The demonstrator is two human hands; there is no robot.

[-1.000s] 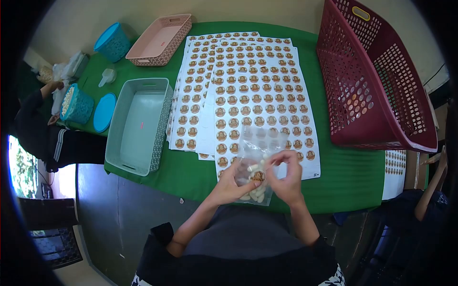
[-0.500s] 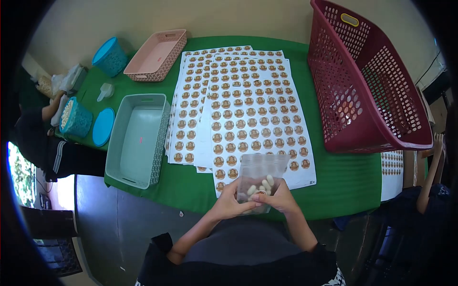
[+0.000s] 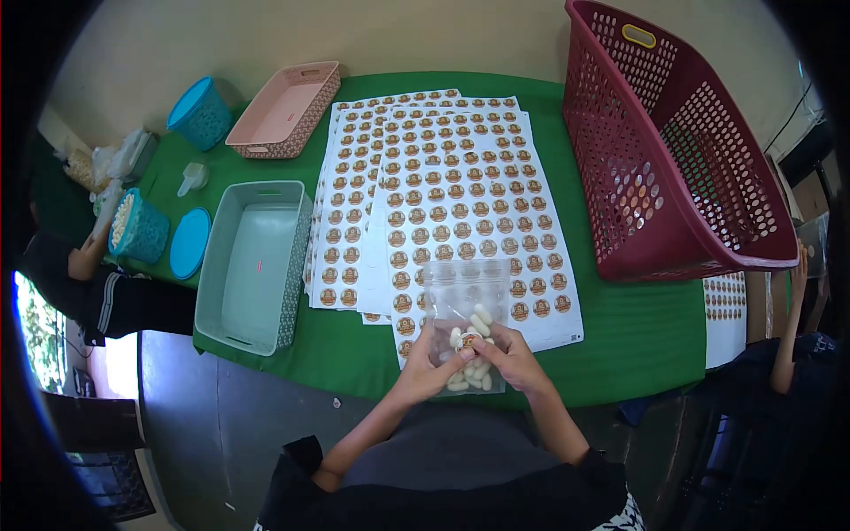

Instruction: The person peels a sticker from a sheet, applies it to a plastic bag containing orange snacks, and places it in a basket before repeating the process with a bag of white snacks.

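Note:
A clear zip bag (image 3: 467,283) with several pale, oblong pieces (image 3: 478,376) inside is held upright over the table's front edge. My left hand (image 3: 427,370) grips its left side, and my right hand (image 3: 521,361) grips its right side. Both thumbs press around a small round label (image 3: 467,340) on the bag's front. The fingers behind the bag are hidden. Just beyond the bag lie overlapping white sheets of round brown labels (image 3: 469,212), with a few label spots bare on the top one.
Left on the green cloth (image 3: 372,354) stand a grey-green tray (image 3: 252,265), a pink tray (image 3: 283,115), blue tubs (image 3: 142,232), a blue lid (image 3: 189,243) and a scoop (image 3: 193,179). A maroon basket (image 3: 620,177) stands right. Co-workers' arms (image 3: 784,354) show at both sides.
The bag has moved slightly left and tipped, so more of its front and contents shows. Both thumbs now sit around the round label. The whole view has shifted a little.

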